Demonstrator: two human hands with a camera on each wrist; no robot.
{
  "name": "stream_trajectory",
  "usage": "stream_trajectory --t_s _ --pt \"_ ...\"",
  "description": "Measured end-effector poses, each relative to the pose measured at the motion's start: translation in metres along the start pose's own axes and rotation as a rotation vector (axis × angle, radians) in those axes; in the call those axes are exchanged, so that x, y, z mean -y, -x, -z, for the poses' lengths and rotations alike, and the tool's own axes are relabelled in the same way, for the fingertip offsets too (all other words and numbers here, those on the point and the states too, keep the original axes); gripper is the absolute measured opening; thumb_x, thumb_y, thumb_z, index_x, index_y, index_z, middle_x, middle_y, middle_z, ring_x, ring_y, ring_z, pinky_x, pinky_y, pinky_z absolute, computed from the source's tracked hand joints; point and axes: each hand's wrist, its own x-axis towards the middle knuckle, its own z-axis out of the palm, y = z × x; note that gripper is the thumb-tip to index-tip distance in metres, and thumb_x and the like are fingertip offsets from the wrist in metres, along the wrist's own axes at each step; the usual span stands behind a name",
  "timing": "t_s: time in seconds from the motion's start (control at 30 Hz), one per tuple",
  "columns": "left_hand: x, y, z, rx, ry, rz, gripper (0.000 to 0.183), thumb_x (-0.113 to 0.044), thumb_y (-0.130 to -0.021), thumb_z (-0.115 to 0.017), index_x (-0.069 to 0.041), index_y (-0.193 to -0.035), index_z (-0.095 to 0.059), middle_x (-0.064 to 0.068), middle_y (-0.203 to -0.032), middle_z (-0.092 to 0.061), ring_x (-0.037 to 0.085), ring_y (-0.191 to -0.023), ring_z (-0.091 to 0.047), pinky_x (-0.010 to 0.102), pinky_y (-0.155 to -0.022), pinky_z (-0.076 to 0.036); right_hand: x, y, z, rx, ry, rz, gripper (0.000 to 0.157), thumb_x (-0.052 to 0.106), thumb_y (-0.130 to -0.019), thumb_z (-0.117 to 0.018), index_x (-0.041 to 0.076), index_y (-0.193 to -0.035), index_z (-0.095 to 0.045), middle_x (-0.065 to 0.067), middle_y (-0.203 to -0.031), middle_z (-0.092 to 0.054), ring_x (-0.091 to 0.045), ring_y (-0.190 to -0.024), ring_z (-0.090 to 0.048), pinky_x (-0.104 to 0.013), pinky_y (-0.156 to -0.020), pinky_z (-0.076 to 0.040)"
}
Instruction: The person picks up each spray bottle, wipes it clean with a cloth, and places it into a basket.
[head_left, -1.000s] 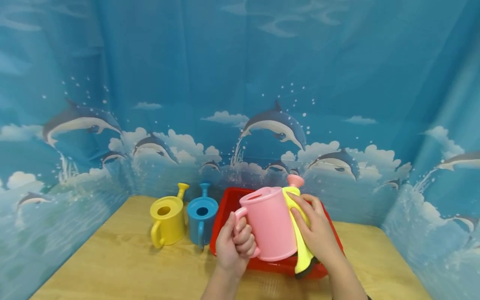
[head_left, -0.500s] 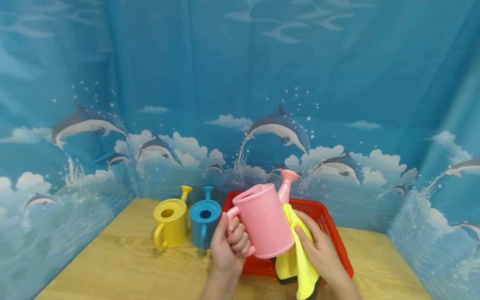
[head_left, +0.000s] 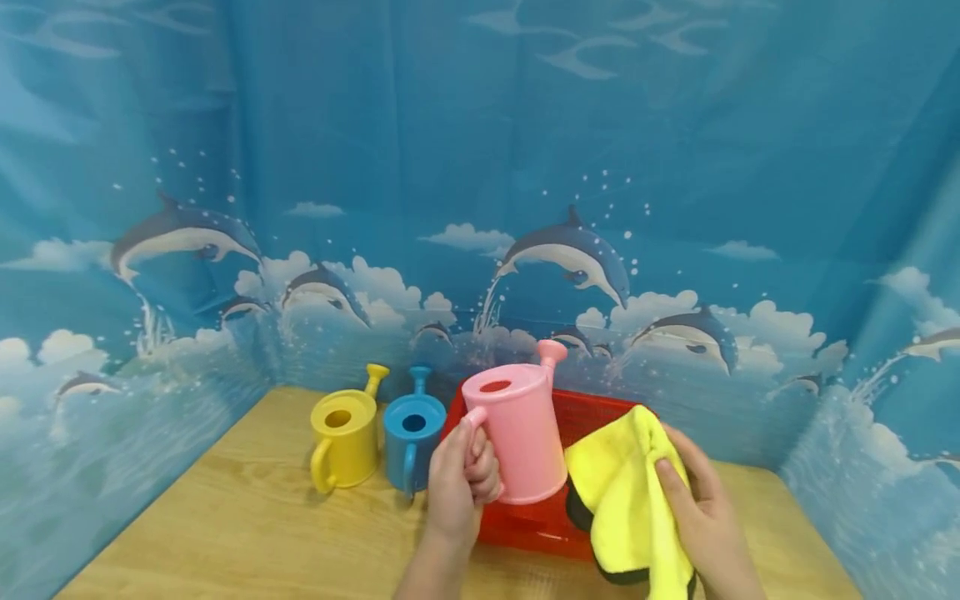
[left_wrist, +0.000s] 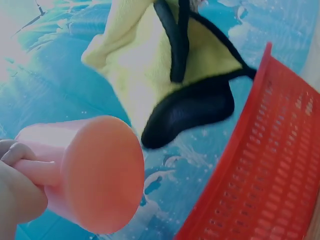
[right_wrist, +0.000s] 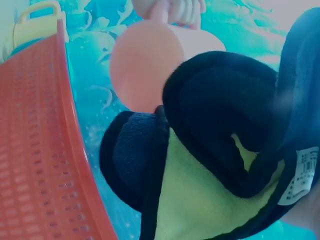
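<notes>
A pink watering can (head_left: 521, 442) is held up over the red basket, its spout pointing away to the back right. My left hand (head_left: 461, 479) grips it by the handle, fingers curled round. In the left wrist view the can's round base (left_wrist: 105, 175) faces the camera. To the right, my right hand (head_left: 705, 508) pinches a yellow cloth (head_left: 626, 492) with a dark edge and backing, which hangs in loose folds. The cloth is apart from the can in the head view. A white label (right_wrist: 302, 175) shows on the cloth in the right wrist view.
Behind and below the can sits a red perforated basket (head_left: 536, 537) on the wooden table (head_left: 277, 533). A yellow watering can (head_left: 352, 450) and a blue watering can (head_left: 401, 475) stand upright to its left. A dolphin-print curtain (head_left: 450, 167) surrounds the table.
The cloth has come off the pink can's side, moving right and down with my right hand. The can has shifted slightly left and turned more upright, still in my left hand.
</notes>
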Motion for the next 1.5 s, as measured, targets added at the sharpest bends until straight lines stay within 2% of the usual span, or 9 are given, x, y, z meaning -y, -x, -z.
stream_trajectory --t_s 0.2,0.33,0.47,0.57,0.77,0.97,1.1,1.3,1.5 --pt "0.000 -0.002 -0.001 -0.062 -0.205 -0.045 0.041 -0.027 -0.100 -0.031 -0.003 -0.068 -0.027 0.002 -0.049 -0.024 0.015 -0.037 -0.018 0.029 -0.036 -0.010 -0.002 -0.010 0.010 -0.093 -0.078 0.007 0.041 0.015 -0.096 -0.045 0.010 -0.136 -0.039 0.007 -0.122 -0.046 -0.004 -0.094 -0.055 -0.017 -0.068 -0.050" --pt "0.001 -0.002 -0.001 -0.117 -0.380 -0.059 0.040 -0.024 -0.099 -0.037 0.001 -0.067 -0.032 0.005 -0.049 -0.029 0.013 -0.037 -0.024 0.023 -0.035 -0.019 -0.003 -0.011 0.012 -0.133 -0.117 0.022 0.040 0.012 -0.095 -0.046 0.007 -0.134 -0.040 0.008 -0.119 -0.049 -0.004 -0.093 -0.055 -0.016 -0.067 -0.049" --pt "0.001 -0.001 -0.001 -0.190 -0.582 -0.074 0.037 -0.025 -0.095 -0.048 -0.004 -0.065 -0.040 0.006 -0.050 -0.036 0.013 -0.041 -0.034 0.023 -0.040 -0.031 -0.002 -0.011 0.012 -0.147 -0.124 -0.006 0.040 0.013 -0.094 -0.047 0.009 -0.134 -0.042 0.007 -0.118 -0.050 -0.004 -0.092 -0.055 -0.017 -0.067 -0.050" --pt "0.000 0.000 0.003 -0.192 -0.735 -0.135 0.031 -0.024 -0.092 -0.052 -0.012 -0.065 -0.045 0.002 -0.051 -0.042 0.013 -0.047 -0.041 0.024 -0.046 -0.039 0.000 -0.011 0.011 -0.153 -0.095 -0.042 0.040 0.017 -0.095 -0.048 0.011 -0.134 -0.042 0.007 -0.118 -0.050 -0.005 -0.091 -0.056 -0.018 -0.067 -0.050" --pt "0.002 -0.002 0.013 -0.120 -0.965 -0.371 0.027 -0.015 -0.087 -0.058 -0.018 -0.065 -0.043 -0.007 -0.052 -0.043 0.006 -0.052 -0.044 0.022 -0.048 -0.044 -0.001 -0.012 0.011 -0.152 -0.065 -0.066 0.041 0.021 -0.095 -0.048 0.013 -0.135 -0.042 0.007 -0.119 -0.049 -0.006 -0.091 -0.056 -0.020 -0.067 -0.051" --pt "0.004 -0.007 0.022 -0.063 -1.230 -0.665 0.030 -0.015 -0.081 -0.063 -0.017 -0.063 -0.040 -0.007 -0.050 -0.036 0.000 -0.046 -0.033 0.011 -0.045 -0.033 -0.002 -0.012 0.011 -0.157 -0.033 -0.058 0.040 0.020 -0.095 -0.047 0.013 -0.134 -0.042 0.009 -0.119 -0.049 -0.006 -0.091 -0.056 -0.020 -0.067 -0.051" --pt "0.005 -0.011 0.027 -0.042 -1.361 -0.828 0.032 -0.025 -0.084 -0.060 -0.018 -0.061 -0.039 -0.007 -0.048 -0.033 0.001 -0.041 -0.028 0.008 -0.043 -0.026 -0.003 -0.012 0.011 -0.152 -0.004 -0.058 0.040 0.021 -0.095 -0.046 0.014 -0.134 -0.042 0.012 -0.118 -0.049 -0.006 -0.089 -0.057 -0.022 -0.065 -0.052" --pt "0.008 -0.017 0.031 0.080 -1.483 -1.026 0.043 -0.048 -0.091 -0.049 -0.019 -0.061 -0.038 -0.009 -0.047 -0.031 0.001 -0.040 -0.023 0.008 -0.041 -0.017 -0.006 -0.011 0.016 -0.140 0.080 -0.063 0.040 0.024 -0.097 -0.044 0.017 -0.136 -0.040 0.014 -0.120 -0.046 -0.004 -0.088 -0.056 -0.023 -0.065 -0.051" --pt "0.012 -0.026 0.032 0.173 -1.493 -1.237 0.043 -0.043 -0.088 -0.054 -0.019 -0.057 -0.038 -0.009 -0.047 -0.031 0.002 -0.040 -0.025 0.010 -0.042 -0.014 -0.007 -0.012 0.021 -0.164 0.154 -0.080 0.041 0.030 -0.097 -0.043 0.020 -0.137 -0.039 0.000 -0.127 -0.045 -0.002 -0.091 -0.055 -0.021 -0.068 -0.050"
